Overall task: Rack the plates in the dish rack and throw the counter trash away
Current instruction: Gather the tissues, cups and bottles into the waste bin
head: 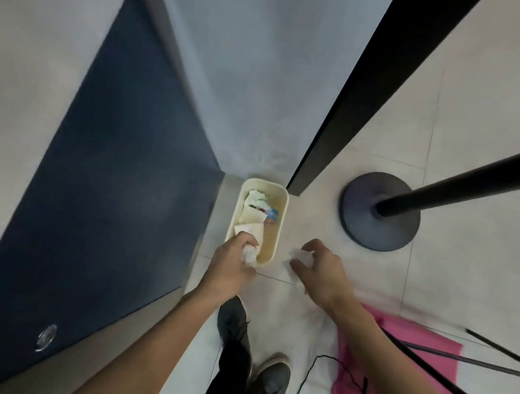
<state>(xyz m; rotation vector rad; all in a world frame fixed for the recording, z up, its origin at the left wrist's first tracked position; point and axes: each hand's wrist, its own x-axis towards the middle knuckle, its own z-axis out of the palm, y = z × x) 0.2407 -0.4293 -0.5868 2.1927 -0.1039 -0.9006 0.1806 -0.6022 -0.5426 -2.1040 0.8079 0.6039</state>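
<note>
Nearest the camera, a grey shoe (271,382) stood on the pale floor tiles (315,224). A second shoe (234,320) stood ahead of it, just behind the left fingers. A pink cloth (403,354) lay on the floor behind and to the right of the right fingers.

The left hand (234,260) was reached forward with its fingers curled round a crumpled tissue (249,255). The wad showed between the thumb and fingertips. These fingers were over the near end of the bin (281,223); contact with the rim could not be determined.

The right hand (321,272) was level with the left and apart from it. Its fingers were clenched on a second crumpled tissue (301,258). This wad was off the bin's right side, over bare tile.

The bin, cream and oblong, stood on the floor directly ahead of the left fingers. It held loose white paper (256,201) and what appeared to be a clear bottle with a blue cap (272,214), both beyond the left fingertips.

Further ahead and to the right of the right fingers, a round dark stand base (357,220) sat on the tiles, with a black pole (471,183) rising from it. A dark blue panel (102,191) ran along the left of the left fingers. Beyond the bin stood a grey wall (254,62) and a black frame (366,95).
</note>
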